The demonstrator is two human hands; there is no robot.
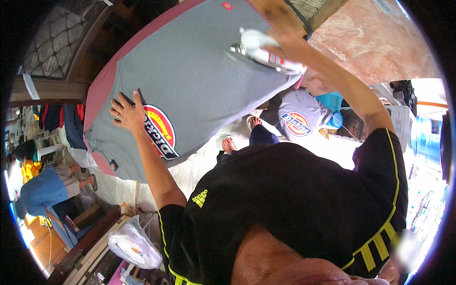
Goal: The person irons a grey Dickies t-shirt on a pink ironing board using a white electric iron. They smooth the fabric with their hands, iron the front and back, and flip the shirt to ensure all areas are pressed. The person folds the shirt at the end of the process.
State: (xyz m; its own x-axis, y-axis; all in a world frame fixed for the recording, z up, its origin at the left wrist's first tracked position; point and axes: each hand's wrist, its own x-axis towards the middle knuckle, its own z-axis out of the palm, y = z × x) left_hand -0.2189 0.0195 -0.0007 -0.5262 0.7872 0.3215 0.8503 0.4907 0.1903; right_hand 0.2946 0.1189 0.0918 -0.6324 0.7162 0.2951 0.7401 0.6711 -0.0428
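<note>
A grey T-shirt [199, 71] with a colourful printed emblem is spread over a maroon-covered ironing board [107, 71]. My left hand [128, 113] lies on the shirt beside the emblem, its fingers spread and a ring on one of them. At the far right part of the shirt, my right hand [286, 46] is closed around the handle of a white clothes iron [256, 42]. The iron's metal soleplate is down at the cloth and looks slightly blurred. Near the board's left end, a small dark label shows on the shirt.
Another grey shirt [299, 114] with the same kind of emblem hangs or lies below the board's right side. A pinkish marbled surface [375, 42] stands at the far right. A clear plastic bag [135, 242] rests at lower left, and a person in blue [45, 190] bends over farther left.
</note>
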